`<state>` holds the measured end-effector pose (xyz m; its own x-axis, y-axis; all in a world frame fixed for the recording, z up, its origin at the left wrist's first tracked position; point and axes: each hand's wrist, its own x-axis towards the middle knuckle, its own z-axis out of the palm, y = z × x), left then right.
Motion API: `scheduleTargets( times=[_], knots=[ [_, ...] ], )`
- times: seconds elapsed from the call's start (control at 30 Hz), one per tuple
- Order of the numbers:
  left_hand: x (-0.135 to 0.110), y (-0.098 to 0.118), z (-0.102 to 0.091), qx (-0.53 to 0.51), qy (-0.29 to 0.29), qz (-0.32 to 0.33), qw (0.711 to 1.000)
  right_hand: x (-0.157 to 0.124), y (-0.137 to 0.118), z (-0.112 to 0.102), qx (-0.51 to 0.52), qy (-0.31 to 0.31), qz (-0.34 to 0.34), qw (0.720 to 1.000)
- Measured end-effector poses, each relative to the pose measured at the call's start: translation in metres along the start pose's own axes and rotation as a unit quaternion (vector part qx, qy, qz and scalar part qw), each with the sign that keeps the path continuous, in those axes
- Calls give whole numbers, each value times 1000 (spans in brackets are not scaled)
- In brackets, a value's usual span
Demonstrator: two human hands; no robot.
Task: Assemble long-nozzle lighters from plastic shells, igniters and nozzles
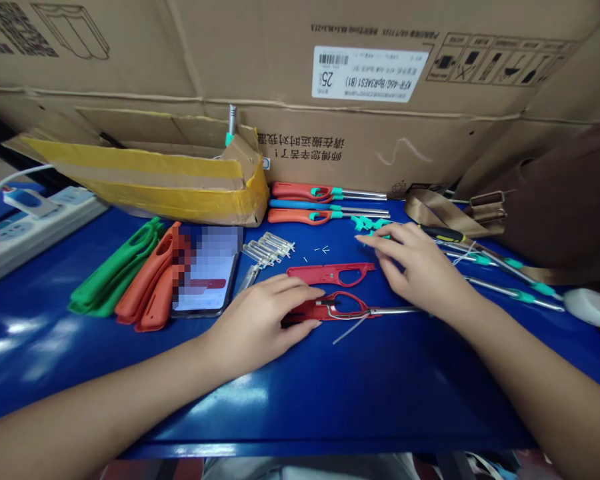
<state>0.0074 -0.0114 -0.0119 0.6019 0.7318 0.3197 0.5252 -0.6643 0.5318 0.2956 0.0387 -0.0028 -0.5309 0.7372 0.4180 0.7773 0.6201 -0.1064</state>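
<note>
Glossy blue tabletop (330,387); left hand (260,313) seemingly grips a slim red plastic shell (340,308).

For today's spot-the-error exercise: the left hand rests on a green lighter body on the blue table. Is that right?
No, the colour is wrong. The head view shows the left hand resting on a red lighter body on the blue table.

Your left hand's (260,317) fingertips press on the open red lighter half (347,309). It lies flat, with its metal tube pointing right and a thin white wire trailing out. Just behind it lies the empty red shell cover (330,273), flat and parallel.
</note>
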Motion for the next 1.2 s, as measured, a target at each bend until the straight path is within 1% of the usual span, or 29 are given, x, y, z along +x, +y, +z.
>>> scheduleTargets(
  times=[0.03,0.1,0.23,0.37,0.5,0.6,0.67,0.7,0.77,0.9,0.97,1.1,1.2],
  knots=[
    [0,0,-1,3,-2,0,1000,0,8,2,-28,1,9,1000],
    [0,1,-2,9,-8,-1,1000,0,19,6,-47,0,14,999],
    [1,1,-5,17,-27,3,999,2,28,12,-17,16,17,1000],
    [0,4,-8,25,-21,5,999,5,28,14,35,10,16,999],
    [0,7,-10,24,-18,7,1000,7,23,10,34,10,6,999],
    [1,8,-11,20,-20,8,1000,8,16,3,26,43,-13,999],
    [1,8,-11,16,-20,8,1000,8,11,-2,39,76,-20,996],
    [2,8,-11,15,-21,7,1000,8,9,-4,47,83,-20,995],
    [2,7,-11,14,-22,4,1000,8,7,-7,45,66,-16,997],
    [1,6,-11,9,-27,-1,1000,4,9,-10,2,-36,-4,999],
    [0,6,-11,4,-29,3,1000,2,11,-10,-7,-74,-7,997],
    [0,5,-11,4,-34,5,999,-1,14,-8,0,-105,-9,994],
    [-1,4,-10,7,-36,0,999,0,15,-8,4,-102,4,995]
  ],
)
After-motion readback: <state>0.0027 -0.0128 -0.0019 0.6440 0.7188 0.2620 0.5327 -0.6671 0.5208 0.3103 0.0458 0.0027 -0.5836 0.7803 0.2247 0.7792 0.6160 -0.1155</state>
